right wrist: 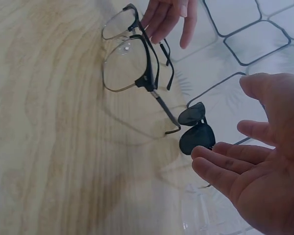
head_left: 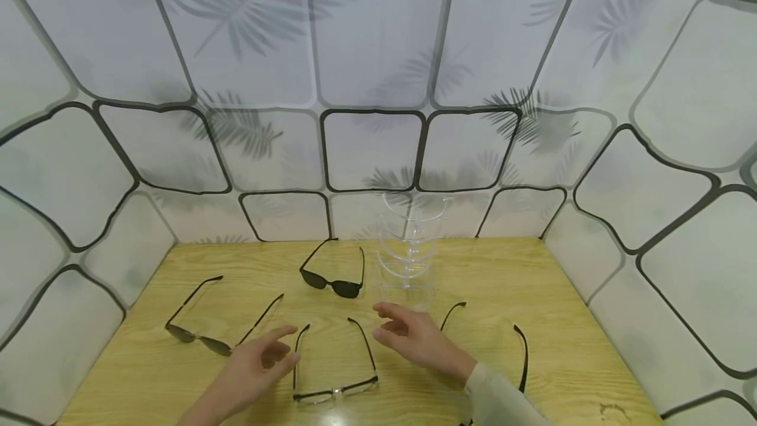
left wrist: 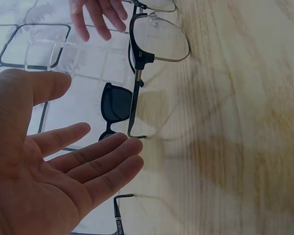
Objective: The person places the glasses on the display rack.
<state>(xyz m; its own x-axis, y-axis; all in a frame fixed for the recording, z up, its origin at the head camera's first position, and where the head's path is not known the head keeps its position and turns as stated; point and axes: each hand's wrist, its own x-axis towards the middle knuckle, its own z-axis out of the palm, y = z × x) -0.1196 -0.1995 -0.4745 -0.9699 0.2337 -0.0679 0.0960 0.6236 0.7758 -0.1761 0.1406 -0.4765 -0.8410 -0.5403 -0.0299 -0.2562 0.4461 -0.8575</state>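
Observation:
Eyeglasses with a dark browline and clear lenses lie on the table between my two hands, temples pointing away from me. My left hand hovers at their left side, fingers loosely bent and holding nothing. On the other side is my right hand, also empty and relaxed, near the right temple tip. Sunglasses lie just beyond the left hand. In the left wrist view the left palm faces the eyeglasses. The right wrist view shows the right palm turned toward the same eyeglasses.
Darker sunglasses lie farther back, beside a clear tiered display stand. At the right, another pair of glasses is partly hidden by the right forearm. Patterned panels rise behind and beside the wooden table.

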